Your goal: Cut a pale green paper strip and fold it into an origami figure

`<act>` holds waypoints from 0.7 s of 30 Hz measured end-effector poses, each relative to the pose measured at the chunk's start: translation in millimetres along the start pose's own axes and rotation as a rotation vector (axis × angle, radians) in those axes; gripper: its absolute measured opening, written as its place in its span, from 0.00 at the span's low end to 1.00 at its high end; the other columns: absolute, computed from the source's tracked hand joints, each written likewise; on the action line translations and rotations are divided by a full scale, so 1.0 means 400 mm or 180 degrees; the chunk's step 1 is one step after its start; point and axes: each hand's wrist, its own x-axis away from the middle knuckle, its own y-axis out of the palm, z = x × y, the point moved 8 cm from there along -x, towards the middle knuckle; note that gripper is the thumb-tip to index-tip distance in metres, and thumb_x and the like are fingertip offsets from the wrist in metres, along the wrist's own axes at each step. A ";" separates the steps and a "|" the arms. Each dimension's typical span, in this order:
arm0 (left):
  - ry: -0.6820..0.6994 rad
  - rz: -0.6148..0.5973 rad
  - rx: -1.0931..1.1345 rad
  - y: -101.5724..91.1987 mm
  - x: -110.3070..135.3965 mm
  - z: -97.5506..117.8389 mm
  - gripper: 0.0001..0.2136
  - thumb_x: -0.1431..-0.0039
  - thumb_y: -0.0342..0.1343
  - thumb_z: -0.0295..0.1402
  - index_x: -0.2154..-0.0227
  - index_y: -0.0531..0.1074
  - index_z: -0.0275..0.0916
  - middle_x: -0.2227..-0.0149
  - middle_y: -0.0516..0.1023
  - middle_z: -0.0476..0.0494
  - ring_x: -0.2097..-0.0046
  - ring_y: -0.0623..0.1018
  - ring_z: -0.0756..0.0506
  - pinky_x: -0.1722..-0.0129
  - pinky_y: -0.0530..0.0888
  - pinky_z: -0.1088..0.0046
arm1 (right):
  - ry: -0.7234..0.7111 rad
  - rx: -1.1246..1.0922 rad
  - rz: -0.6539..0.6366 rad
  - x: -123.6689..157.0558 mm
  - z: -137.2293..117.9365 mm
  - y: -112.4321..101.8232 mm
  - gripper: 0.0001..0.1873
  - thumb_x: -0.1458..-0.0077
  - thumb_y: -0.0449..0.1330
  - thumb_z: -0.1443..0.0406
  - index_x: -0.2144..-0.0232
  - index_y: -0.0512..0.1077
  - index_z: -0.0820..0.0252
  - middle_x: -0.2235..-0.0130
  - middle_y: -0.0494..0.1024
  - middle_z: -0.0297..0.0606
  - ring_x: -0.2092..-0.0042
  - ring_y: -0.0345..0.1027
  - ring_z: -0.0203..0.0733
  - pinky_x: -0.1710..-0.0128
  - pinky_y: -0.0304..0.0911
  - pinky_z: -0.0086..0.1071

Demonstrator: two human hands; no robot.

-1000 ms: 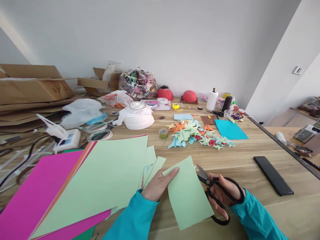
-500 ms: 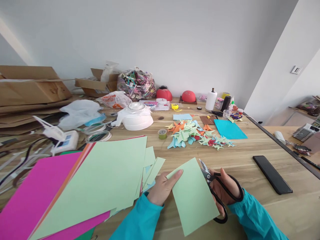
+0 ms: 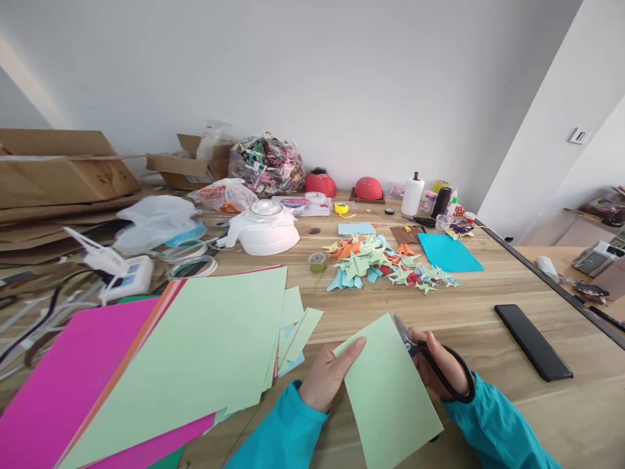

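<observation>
A rectangular sheet of light green paper point(image 3: 390, 391) is pinched at its upper left edge by my left hand point(image 3: 328, 376), thumb on top. My right hand point(image 3: 442, 368) grips scissors point(image 3: 456, 365) with black handles, their blades pointing up and away along the sheet's right edge. The lower handle is mostly hidden behind the paper. Whether the blades touch the paper, I cannot tell. Left of my left hand lies a stack of large coloured sheets point(image 3: 205, 332), light green on top, with smaller green strips point(image 3: 303, 332) at its right side.
Folded paper stars and birds point(image 3: 366, 260) are heaped beyond my hands, near a small green tub point(image 3: 317, 262) and a blue sheet point(image 3: 449, 253). A black phone point(image 3: 532, 342) lies at right. Cables, a power strip point(image 3: 137, 277) and cardboard boxes point(image 3: 63, 169) crowd the left.
My left hand and the green paper have shifted slightly right and nearer. The paper now covers the lower scissor handle, and the blades look closer together.
</observation>
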 end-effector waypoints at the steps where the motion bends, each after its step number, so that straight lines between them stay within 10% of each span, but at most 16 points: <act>1: -0.0011 0.0000 -0.0001 0.001 0.001 -0.001 0.19 0.54 0.57 0.46 0.67 0.76 0.34 0.68 0.80 0.40 0.66 0.77 0.40 0.62 0.72 0.65 | -0.0011 0.0000 0.0021 0.001 0.000 -0.002 0.26 0.47 0.47 0.45 0.66 0.64 0.62 0.78 0.73 0.35 0.80 0.64 0.33 0.77 0.58 0.26; 21: 0.0034 0.0182 0.0000 -0.007 0.003 -0.007 0.19 0.53 0.56 0.46 0.70 0.76 0.32 0.71 0.79 0.40 0.70 0.76 0.42 0.69 0.71 0.68 | -0.0203 -0.0106 0.0467 -0.002 -0.016 -0.004 0.30 0.55 0.48 0.39 0.71 0.63 0.59 0.81 0.66 0.30 0.82 0.55 0.31 0.81 0.52 0.26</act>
